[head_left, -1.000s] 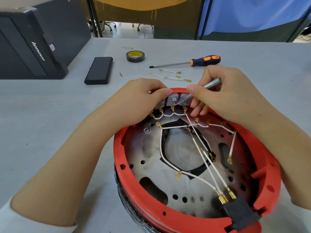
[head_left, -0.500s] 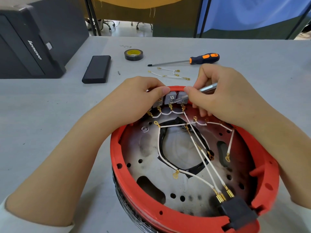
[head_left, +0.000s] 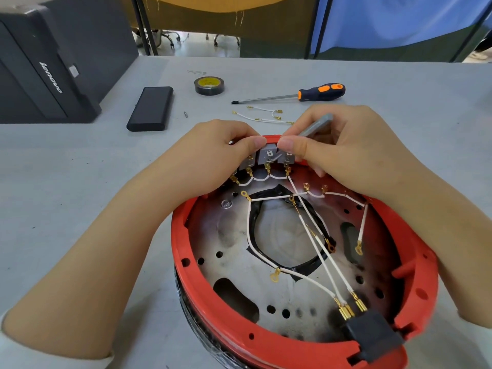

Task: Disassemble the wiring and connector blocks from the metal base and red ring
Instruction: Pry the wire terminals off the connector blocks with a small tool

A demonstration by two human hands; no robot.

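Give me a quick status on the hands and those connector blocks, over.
Left hand pinches the grey connector blocks at the red ring. Right hand holds a small grey screwdriver, tip at the blocks. White wires still attached. Nothing blocking.

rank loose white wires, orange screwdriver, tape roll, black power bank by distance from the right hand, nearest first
From the right hand:
1. loose white wires, just beyond it
2. orange screwdriver, farther back
3. tape roll, back left
4. black power bank, far left

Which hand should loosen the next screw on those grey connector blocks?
Right hand: it holds the small grey screwdriver, tip at the grey connector blocks. Left hand steadies them.
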